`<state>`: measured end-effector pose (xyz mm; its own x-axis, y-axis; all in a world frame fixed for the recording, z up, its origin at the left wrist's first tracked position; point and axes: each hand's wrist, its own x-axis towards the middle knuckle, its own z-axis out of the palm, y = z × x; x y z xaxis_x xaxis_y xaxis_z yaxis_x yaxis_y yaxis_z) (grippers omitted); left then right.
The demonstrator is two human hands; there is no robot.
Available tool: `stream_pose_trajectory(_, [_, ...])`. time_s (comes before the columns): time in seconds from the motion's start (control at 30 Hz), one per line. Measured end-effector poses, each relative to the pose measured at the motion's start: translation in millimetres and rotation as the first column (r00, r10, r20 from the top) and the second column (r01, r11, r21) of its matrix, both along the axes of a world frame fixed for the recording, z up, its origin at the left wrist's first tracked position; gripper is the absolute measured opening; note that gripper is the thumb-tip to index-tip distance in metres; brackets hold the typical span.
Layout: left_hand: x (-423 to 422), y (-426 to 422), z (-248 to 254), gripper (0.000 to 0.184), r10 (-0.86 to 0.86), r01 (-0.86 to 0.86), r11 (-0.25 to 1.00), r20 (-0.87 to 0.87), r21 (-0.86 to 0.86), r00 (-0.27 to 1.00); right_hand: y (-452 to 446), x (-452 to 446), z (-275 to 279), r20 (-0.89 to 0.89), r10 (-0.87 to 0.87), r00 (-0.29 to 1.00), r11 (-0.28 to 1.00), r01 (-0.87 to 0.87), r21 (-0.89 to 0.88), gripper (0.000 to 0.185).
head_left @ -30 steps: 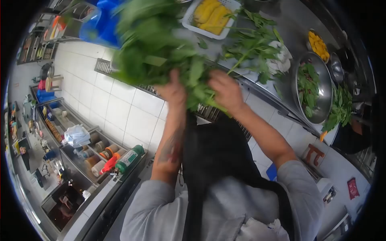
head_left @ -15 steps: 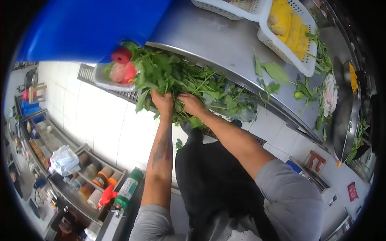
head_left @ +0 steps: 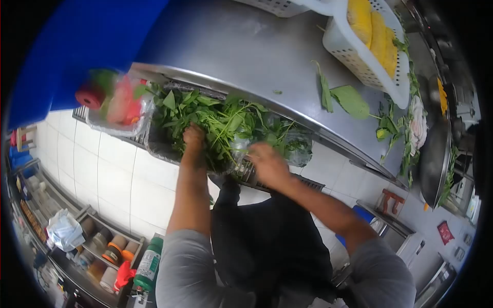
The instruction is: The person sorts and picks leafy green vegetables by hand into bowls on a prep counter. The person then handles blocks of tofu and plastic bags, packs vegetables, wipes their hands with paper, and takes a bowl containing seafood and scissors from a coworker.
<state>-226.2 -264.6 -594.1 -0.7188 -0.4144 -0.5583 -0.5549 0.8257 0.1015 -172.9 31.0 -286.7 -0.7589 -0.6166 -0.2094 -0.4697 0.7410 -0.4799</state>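
A heap of leafy greens (head_left: 221,118) lies in a dark, plastic-lined crate (head_left: 159,146) below the steel table's edge. My left hand (head_left: 193,136) is down among the leaves at the heap's near side. Leaves hide its fingers, so its grip cannot be made out. My right hand (head_left: 267,160) is near the right end of the heap, beside a clear plastic bag (head_left: 300,149). Motion smears its fingers, and I cannot see whether any stems are in them.
The steel table (head_left: 226,46) bears loose leaves (head_left: 350,101) and a white basket (head_left: 349,59) of yellow blocks. Left of the crate is a lined bin (head_left: 115,129) with red and pink plastic. A blue surface (head_left: 87,41) fills the upper left. Jars (head_left: 113,251) and a green bottle (head_left: 149,264) stand lower left.
The greens now lie lower and flatter in the crate, exposing its left side. My right hand has moved right and down, away from my left hand. The view has shifted too.
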Motion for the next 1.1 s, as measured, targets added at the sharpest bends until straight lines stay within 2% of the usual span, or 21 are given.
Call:
stream_pose_trajectory(0.03, [2, -21, -27, 0.054, 0.014, -0.014, 1.0, 0.009, -0.002, 1.0, 23, -10, -12, -0.08, -0.023, 0.997, 0.99, 0.033, 0.138, 0.034])
stream_pose_trajectory(0.1, [-3, -54, -69, 0.075, -0.272, 0.269, 0.892, -0.043, 0.362, 0.961, 67, -30, -42, -0.344, 0.087, 0.935, 0.943, 0.034, 0.332, 0.03])
stream_pose_trajectory(0.17, [1, 6, 184, 0.1, -0.019, 0.015, 0.999, -0.102, -0.039, 0.995, 108, -45, -86, -0.248, 0.129, 0.96, 0.928, -0.029, 0.37, 0.028])
stream_pose_trajectory(0.23, [11, 36, 251, 0.106, 0.074, -0.025, 0.995, -0.54, 0.097, 0.838, 119, -62, -93, -0.15, 0.176, 0.973, 0.909, -0.102, 0.405, 0.026])
stream_pose_trajectory(0.3, [8, 99, 271, 0.104, 0.089, 0.095, 0.971, -0.702, 0.218, 0.706, 96, -75, -62, 0.271, 0.009, 0.963, 0.811, -0.165, 0.562, 0.02])
stream_pose_trajectory(0.33, [3, 132, 260, 0.099, 0.072, 0.056, 0.987, -0.726, 0.151, 0.684, 86, -73, -45, 0.278, 0.031, 0.96, 0.808, -0.188, 0.559, 0.02])
stream_pose_trajectory(0.37, [-1, 158, 237, 0.094, 0.046, 0.02, 0.997, -0.748, 0.079, 0.662, 75, -69, -29, 0.175, -0.105, 0.979, 0.923, 0.03, 0.382, 0.019])
stream_pose_trajectory(0.4, [-1, 174, 216, 0.079, 0.12, -0.018, 0.988, -0.693, 0.152, 0.711, 63, -65, -17, 0.107, -0.261, 0.959, 0.956, 0.241, 0.164, 0.02])
stream_pose_trajectory(0.43, [0, 181, 197, 0.065, 0.196, -0.064, 0.972, -0.633, 0.225, 0.749, 51, -64, -11, 0.11, -0.242, 0.964, 0.962, 0.223, 0.16, 0.02])
stream_pose_trajectory(0.47, [2, 170, 181, 0.065, 0.212, -0.087, 0.971, -0.635, 0.223, 0.742, 40, -66, -6, 0.054, -0.308, 0.95, 0.95, 0.31, -0.027, 0.02])
stream_pose_trajectory(0.53, [14, 138, 159, 0.043, 0.751, -0.034, 0.511, -0.427, 0.859, 0.504, 10, -68, -14, -0.002, -0.339, 0.941, 0.908, 0.326, -0.263, 0.025])
stream_pose_trajectory(0.57, [22, 126, 209, 0.027, 0.96, -0.255, 0.064, 0.01, 0.965, 0.281, -12, -65, -25, -0.014, -0.298, 0.955, 0.911, 0.28, -0.301, 0.029])
stream_pose_trajectory(0.63, [39, 82, 174, 0.018, 0.895, 0.028, -0.445, 0.444, 0.895, 0.036, -66, -49, -17, 0.004, -0.016, 1.0, 0.913, 0.017, -0.407, 0.047])
stream_pose_trajectory(0.67, [47, 58, 167, 0.018, 0.898, 0.037, -0.439, 0.439, 0.898, 0.004, -90, -44, -25, 0.01, 0.017, 1.0, 0.911, -0.011, -0.412, 0.047])
stream_pose_trajectory(0.7, [53, 34, 161, 0.019, 0.958, -0.141, -0.083, 0.118, 0.987, 0.262, -112, -41, -35, -0.038, 0.137, 0.99, 0.961, -0.143, -0.238, 0.055])
stream_pose_trajectory(0.73, [63, 16, 155, 0.021, 0.826, -0.216, 0.31, -0.149, 0.926, 0.544, -131, -41, -47, -0.067, 0.259, 0.964, 0.964, -0.262, -0.046, 0.064])
stream_pose_trajectory(0.77, [74, -2, 169, 0.021, 0.837, -0.217, 0.307, -0.153, 0.927, 0.526, -149, -49, -60, -0.073, 0.278, 0.958, 0.958, -0.282, -0.045, 0.064])
stream_pose_trajectory(0.83, [126, -17, 228, 0.027, 0.733, -0.308, 0.674, -0.555, 0.672, 0.394, -177, -59, -94, -0.103, 0.41, 0.906, 0.87, -0.354, 0.344, 0.071])
stream_pose_trajectory(0.9, [188, -7, 250, 0.028, 0.907, -0.146, 0.411, -0.42, 0.9, -0.035, -194, -70, -134, -0.025, 0.424, 0.905, 0.844, -0.384, 0.375, 0.067])
stream_pose_trajectory(1.03, [323, 18, 112, 0.03, 0.987, -0.584, 0.04, -0.124, 0.811, -0.104, -218, -91, -216, 0.174, 0.392, 0.903, 0.652, -0.406, 0.641, 0.061])
stream_pose_trajectory(1.1, [355, 34, 72, 0.029, 0.996, -0.643, -0.04, -0.02, 0.765, -0.086, -221, -99, -244, 0.241, 0.4, 0.884, 0.532, -0.438, 0.725, 0.059])
